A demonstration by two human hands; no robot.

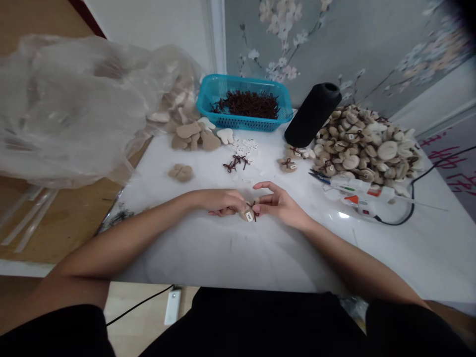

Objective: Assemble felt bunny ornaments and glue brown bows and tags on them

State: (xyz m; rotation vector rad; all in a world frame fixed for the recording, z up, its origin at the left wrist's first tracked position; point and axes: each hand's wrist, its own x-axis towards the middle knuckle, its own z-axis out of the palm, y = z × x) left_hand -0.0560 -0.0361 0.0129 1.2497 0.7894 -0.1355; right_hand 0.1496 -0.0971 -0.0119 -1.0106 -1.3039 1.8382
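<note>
One white table (pixel 427 248), floral wallpaper (pixel 334 44), wooden floor (pixel 63 223), blue basket (pixel 208 101)

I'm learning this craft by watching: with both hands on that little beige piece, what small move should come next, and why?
Probably press the dark bow flat onto the beige piece: the left hand and right hand both pinch it, and the finished pile shows bows attached.

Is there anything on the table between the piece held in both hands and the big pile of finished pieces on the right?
Yes. The felt piece, pinched between left hand and right hand, has the glue gun and its black cord lying across the white table in front of the pile. Small scissors also lie there.
</note>
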